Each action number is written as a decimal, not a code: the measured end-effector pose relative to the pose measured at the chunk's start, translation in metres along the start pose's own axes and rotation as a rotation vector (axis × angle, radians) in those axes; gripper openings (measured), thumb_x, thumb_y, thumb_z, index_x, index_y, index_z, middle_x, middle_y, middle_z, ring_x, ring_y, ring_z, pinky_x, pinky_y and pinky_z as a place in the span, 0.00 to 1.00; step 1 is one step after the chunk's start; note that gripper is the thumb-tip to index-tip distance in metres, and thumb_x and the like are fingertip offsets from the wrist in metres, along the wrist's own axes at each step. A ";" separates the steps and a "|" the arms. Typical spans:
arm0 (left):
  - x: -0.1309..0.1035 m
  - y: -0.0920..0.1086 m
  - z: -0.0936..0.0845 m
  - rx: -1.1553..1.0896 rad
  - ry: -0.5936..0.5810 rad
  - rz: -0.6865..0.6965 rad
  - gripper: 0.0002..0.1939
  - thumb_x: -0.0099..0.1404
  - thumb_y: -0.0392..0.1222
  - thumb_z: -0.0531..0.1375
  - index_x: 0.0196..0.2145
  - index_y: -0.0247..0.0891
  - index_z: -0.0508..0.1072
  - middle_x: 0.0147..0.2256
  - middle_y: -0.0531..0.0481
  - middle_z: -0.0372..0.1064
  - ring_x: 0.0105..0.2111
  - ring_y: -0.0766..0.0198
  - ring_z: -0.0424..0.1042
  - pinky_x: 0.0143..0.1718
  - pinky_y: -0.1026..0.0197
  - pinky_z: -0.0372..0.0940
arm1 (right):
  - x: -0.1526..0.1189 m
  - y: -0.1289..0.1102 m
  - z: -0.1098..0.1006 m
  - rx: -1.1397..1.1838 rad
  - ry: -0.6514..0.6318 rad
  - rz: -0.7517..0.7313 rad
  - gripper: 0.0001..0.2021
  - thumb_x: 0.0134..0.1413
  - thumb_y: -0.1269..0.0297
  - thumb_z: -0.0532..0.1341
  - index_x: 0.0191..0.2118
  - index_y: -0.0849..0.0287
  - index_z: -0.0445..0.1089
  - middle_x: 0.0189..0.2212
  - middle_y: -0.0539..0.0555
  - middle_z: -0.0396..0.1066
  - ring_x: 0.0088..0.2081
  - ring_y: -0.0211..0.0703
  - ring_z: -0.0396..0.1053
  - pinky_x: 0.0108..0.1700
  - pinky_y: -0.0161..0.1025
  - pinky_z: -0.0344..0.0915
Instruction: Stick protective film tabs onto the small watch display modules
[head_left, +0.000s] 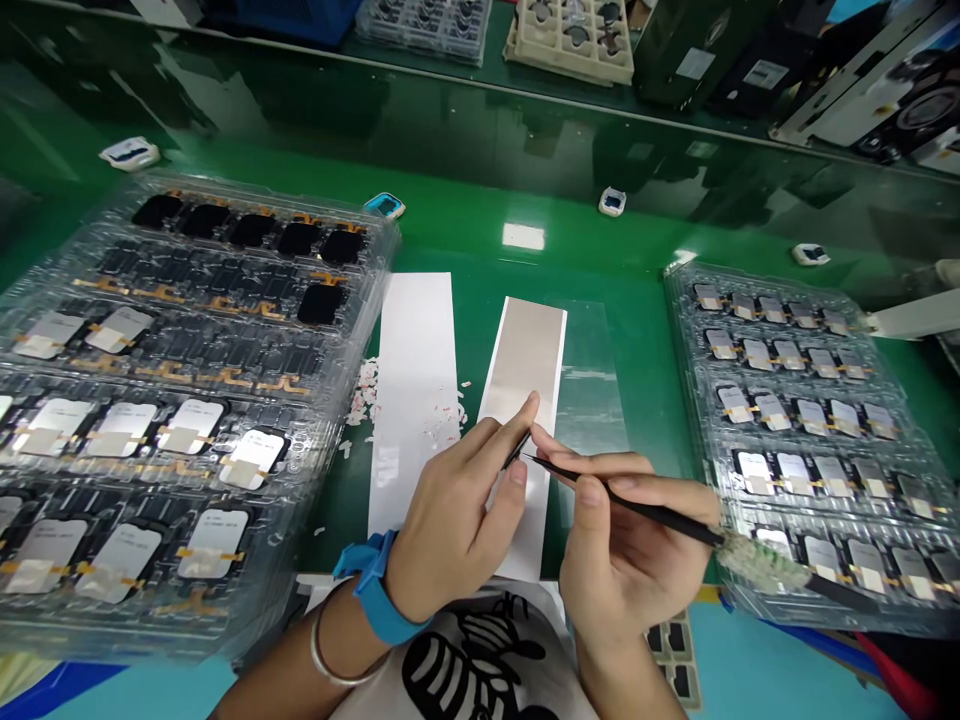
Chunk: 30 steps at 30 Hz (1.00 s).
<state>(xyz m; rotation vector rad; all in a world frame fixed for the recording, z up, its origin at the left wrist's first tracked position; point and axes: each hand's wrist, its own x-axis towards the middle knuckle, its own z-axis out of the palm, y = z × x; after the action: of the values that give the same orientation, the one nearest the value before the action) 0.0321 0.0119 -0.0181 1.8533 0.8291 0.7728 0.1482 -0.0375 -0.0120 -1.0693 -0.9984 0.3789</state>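
Left hand [457,510] has its fingers pinched nearly closed on a small dark part [516,450], above the beige-faced strip [527,345]. Right hand [637,545] grips black tweezers [660,514], tips beside the part – apparently fine tweezer work, requiring a steady hold. Trays [386,255] [679,390] bound both sides; the green surface [480,245] offers room beyond – toward the far ledge [450,85].

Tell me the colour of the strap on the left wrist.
The strap is bright blue, best seen in the head view.
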 end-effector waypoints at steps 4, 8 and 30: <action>0.000 0.001 0.000 0.012 -0.008 -0.021 0.26 0.75 0.39 0.45 0.69 0.40 0.54 0.40 0.46 0.68 0.40 0.58 0.70 0.40 0.55 0.67 | -0.001 0.002 -0.001 -0.011 -0.011 0.000 0.15 0.57 0.85 0.57 0.43 0.58 0.63 0.37 0.53 0.77 0.43 0.47 0.79 0.47 0.51 0.81; 0.000 0.001 0.000 0.025 -0.009 -0.030 0.26 0.75 0.38 0.45 0.69 0.40 0.53 0.39 0.46 0.67 0.39 0.58 0.70 0.40 0.55 0.67 | -0.002 0.002 -0.002 -0.020 -0.013 -0.015 0.15 0.57 0.85 0.57 0.43 0.58 0.63 0.37 0.53 0.77 0.44 0.47 0.79 0.47 0.53 0.80; 0.001 0.001 0.000 0.030 -0.031 -0.043 0.28 0.73 0.38 0.45 0.69 0.40 0.53 0.38 0.46 0.67 0.36 0.58 0.69 0.39 0.53 0.68 | -0.004 0.005 -0.004 -0.012 -0.042 -0.019 0.15 0.55 0.86 0.58 0.43 0.59 0.64 0.37 0.54 0.77 0.44 0.50 0.79 0.48 0.57 0.79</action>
<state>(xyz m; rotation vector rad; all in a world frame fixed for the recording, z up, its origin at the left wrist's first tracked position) 0.0326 0.0123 -0.0168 1.8630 0.8621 0.7060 0.1500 -0.0400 -0.0191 -1.0657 -1.0492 0.3817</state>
